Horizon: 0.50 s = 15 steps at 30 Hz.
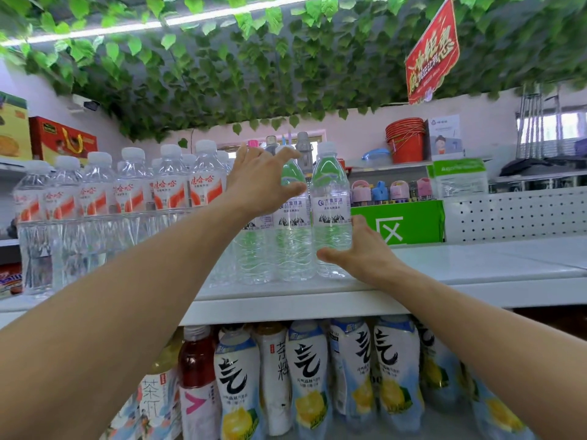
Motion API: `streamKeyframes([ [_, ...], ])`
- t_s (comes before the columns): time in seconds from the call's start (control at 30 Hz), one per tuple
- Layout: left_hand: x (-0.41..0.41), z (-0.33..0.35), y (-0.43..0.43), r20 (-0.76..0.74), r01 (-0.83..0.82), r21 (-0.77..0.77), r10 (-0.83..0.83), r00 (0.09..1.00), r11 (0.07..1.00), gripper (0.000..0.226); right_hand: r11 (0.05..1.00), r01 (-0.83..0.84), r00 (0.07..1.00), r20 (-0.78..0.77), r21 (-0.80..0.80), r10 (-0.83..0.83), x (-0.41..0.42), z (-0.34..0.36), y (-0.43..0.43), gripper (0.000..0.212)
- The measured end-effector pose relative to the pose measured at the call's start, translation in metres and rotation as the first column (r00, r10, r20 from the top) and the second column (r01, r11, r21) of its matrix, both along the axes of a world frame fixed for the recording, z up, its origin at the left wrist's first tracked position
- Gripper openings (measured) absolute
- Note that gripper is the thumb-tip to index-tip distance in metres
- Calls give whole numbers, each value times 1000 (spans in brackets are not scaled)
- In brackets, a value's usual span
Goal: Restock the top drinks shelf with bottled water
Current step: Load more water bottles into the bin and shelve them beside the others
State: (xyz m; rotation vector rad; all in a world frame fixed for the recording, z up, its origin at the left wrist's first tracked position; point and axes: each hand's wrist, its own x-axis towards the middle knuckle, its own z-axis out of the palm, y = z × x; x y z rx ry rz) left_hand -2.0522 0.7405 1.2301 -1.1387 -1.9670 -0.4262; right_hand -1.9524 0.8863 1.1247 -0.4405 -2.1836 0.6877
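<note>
Three clear water bottles with green-and-white labels stand at the front of the white top shelf [444, 281]. My right hand [359, 249] grips the lower part of the rightmost bottle [332, 198], thumb in front and fingers behind. My left hand [263, 182] holds the shoulder of the middle bottle [292, 223], between thumb and forefinger. My left forearm partly hides the third bottle [254, 252]. To the left stands a row of several red-labelled water bottles [168, 192].
A green carton [397, 227] stands on the shelf right behind the bottles, with a perforated white panel [514, 214] further right. The shelf below holds several tea and lemon drink bottles [305, 376]. Red buckets [405, 141] and a hanging red sign [432, 52] are beyond.
</note>
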Motion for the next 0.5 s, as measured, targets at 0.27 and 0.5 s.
streamKeyframes([
  [0.27, -2, -2, 1, -25, -39, -25, 39, 999, 999, 63, 860, -382, 912, -291, -338, 290, 12, 26, 6, 85],
  [0.5, -7, 0, 4, -26, -53, -37, 52, 998, 998, 63, 703, -400, 916, -224, -589, 333, -17, 24, 28, 107],
])
